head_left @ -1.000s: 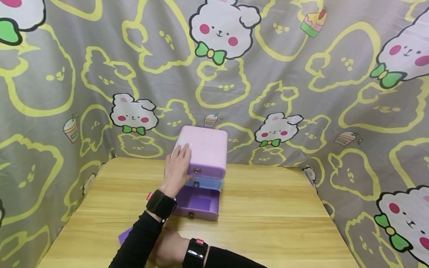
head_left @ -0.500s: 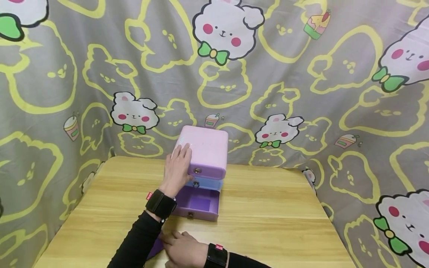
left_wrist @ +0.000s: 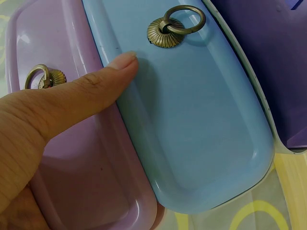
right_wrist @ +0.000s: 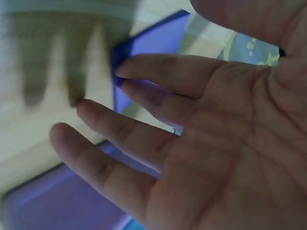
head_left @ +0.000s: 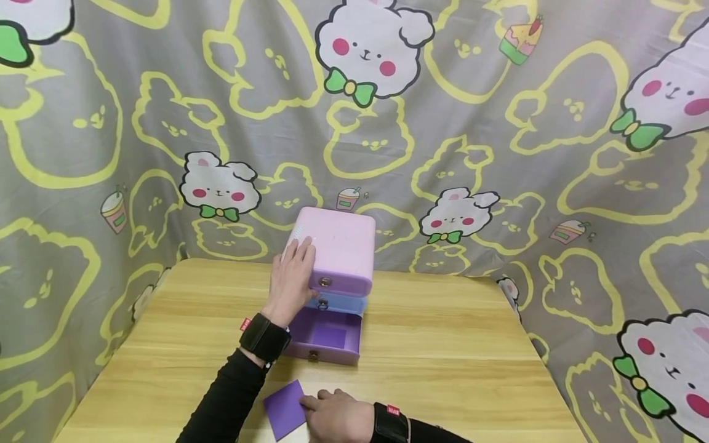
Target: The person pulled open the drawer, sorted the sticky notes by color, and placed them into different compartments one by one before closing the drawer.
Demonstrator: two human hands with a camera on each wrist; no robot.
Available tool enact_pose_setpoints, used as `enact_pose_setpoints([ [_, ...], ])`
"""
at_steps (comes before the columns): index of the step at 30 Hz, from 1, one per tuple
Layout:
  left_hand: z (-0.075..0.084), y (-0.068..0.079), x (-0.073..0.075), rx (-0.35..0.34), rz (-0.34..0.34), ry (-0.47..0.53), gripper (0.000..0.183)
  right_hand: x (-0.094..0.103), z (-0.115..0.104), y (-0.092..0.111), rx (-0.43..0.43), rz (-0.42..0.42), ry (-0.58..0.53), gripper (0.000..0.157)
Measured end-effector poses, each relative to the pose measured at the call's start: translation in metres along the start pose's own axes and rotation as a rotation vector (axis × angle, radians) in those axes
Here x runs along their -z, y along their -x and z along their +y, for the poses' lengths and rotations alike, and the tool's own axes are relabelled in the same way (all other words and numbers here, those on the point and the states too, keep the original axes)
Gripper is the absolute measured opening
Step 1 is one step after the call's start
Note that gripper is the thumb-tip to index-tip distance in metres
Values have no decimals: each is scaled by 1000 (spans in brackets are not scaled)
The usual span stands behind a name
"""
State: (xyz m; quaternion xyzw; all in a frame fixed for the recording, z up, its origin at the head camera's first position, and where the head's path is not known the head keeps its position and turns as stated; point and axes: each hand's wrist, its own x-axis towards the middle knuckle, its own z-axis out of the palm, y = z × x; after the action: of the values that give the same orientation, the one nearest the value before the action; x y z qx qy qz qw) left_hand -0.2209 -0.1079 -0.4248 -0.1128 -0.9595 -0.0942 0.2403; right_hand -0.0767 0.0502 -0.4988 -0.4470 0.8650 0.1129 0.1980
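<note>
My left hand [head_left: 292, 274] rests over the left side of a small drawer cabinet [head_left: 335, 246] with a pink top. Its fingers lie on the top, and the thumb stretches straight across the front to the blue drawer [left_wrist: 192, 110]. Below, the purple bottom drawer [head_left: 327, 326] is pulled out, with a darker purple square [head_left: 330, 337] inside. In front of the cabinet, a purple square card [head_left: 285, 409] lies on the table. My right hand [head_left: 338, 418] touches its right edge with fairly straight fingertips [right_wrist: 127, 69], the other fingers spread apart.
The wood-grain table [head_left: 454, 357] extends on both sides of the cabinet. A grey curtain [head_left: 471, 154] with cartoon rabbits hangs close behind it and along both sides. Ring pulls [left_wrist: 187, 19] stick out from the drawer fronts.
My right hand has come out from beneath my left forearm and moved right. The purple card has slid right with it, into full view. The left hand has stayed on the cabinet.
</note>
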Motion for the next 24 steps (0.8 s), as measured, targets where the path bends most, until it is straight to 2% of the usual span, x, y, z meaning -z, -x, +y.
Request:
enact_pose_setpoints([
  [3,-2,0,0,5,3,-1,100,4,1,3,-12,56,28,31],
  [6,-2,0,1,6,2,-2,101,6,1,2,23,162,104,28],
  [8,-3,0,0,3,-2,-3,101,6,0,0,52,249,153,33],
  [10,-3,-1,0,-2,-1,-5,100,5,0,-5,74,293,162,48],
  [12,-3,-1,0,-7,3,-6,100,3,0,-11,94,295,136,61],
  [15,-2,-1,0,-10,6,-6,100,0,0,-20,122,255,114,78],
  [20,-1,0,-1,-5,-2,3,98,-5,0,-26,161,250,132,80],
  [24,-1,0,-2,-5,5,-2,99,-6,4,-28,177,265,81,77],
])
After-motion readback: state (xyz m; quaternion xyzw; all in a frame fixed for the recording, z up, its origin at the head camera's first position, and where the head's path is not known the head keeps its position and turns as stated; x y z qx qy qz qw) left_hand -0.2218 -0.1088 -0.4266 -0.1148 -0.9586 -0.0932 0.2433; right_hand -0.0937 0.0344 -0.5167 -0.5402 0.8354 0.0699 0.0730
